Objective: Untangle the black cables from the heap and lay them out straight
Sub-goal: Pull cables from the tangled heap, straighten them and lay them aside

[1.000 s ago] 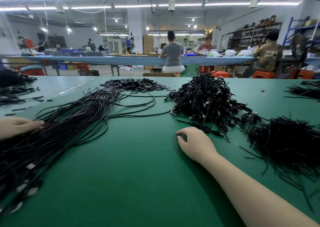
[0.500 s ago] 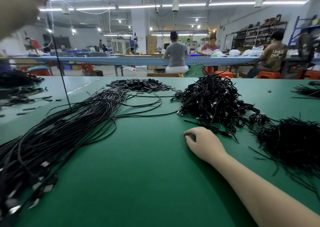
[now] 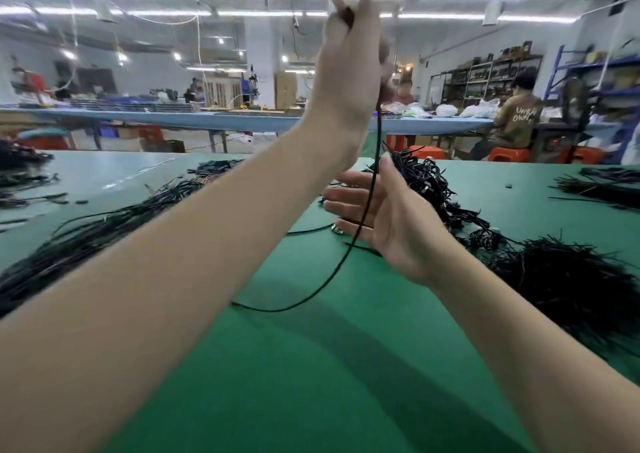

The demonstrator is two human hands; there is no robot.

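Observation:
My left hand is raised high in the middle of the view and grips the end of one black cable. That cable hangs down, crosses the palm of my right hand, and trails onto the green table. My right hand is lifted with its fingers straight and spread, just in front of the tangled heap of black cables. A long bundle of laid-out black cables stretches across the table on the left, partly hidden by my left forearm.
A bushy pile of short black strands lies at the right, with another at the far right edge. Small black parts sit at the back. More cables lie far left. People work at a blue bench behind.
My left hand swung from the upper left to high in the middle, holding a cable. My right hand lifted off the table and opened, with the cable running across it.

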